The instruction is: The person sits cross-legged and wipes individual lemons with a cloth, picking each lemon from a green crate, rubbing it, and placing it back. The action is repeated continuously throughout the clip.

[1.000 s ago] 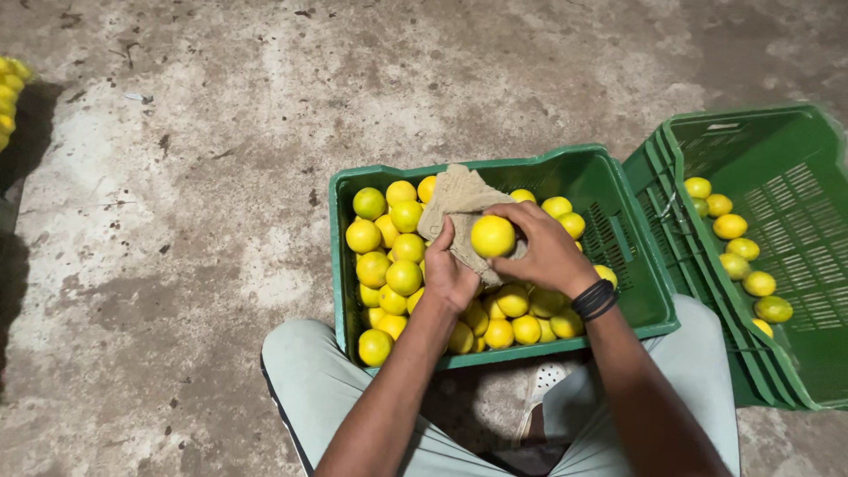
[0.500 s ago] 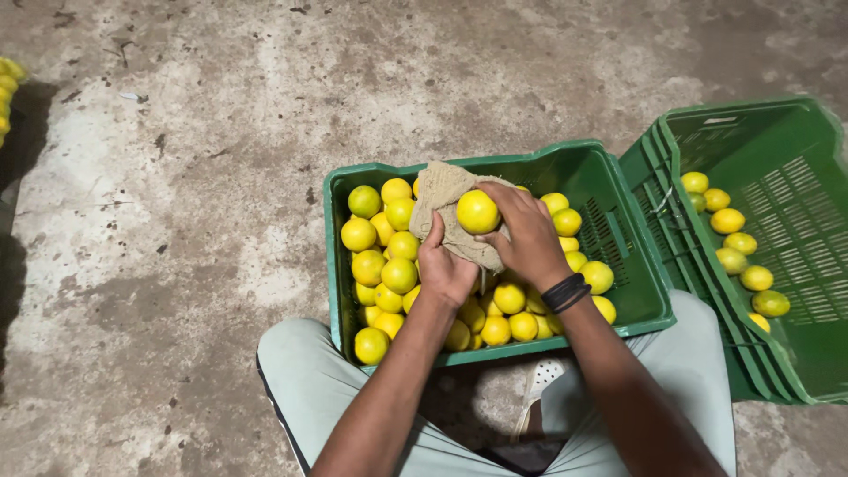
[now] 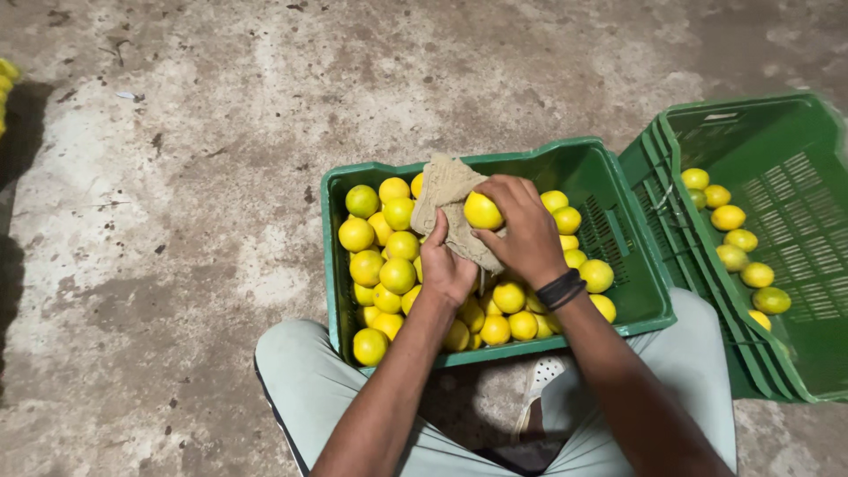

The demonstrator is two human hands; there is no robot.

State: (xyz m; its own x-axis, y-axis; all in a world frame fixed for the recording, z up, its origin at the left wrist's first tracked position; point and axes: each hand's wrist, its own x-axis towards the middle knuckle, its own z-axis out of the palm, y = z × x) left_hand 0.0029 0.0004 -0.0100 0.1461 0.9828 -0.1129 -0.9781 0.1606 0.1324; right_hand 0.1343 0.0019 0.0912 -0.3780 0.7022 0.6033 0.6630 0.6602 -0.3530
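over a green crate (image 3: 636,305) of yellow citrus on a concrete floor (image 3: 194,177), the right hand (image 3: 523,231) curled its fingers (image 3: 508,190) tightly around one yellow fruit (image 3: 482,211), while the left hand (image 3: 446,269) pinched a tan cloth (image 3: 446,190) against it, with a second crate (image 3: 786,221) beside.

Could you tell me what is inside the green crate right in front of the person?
The green crate holds many yellow citrus fruits. Over them the right hand grips one fruit against a tan cloth held by the left hand. Fruits beneath hands and cloth are hidden.
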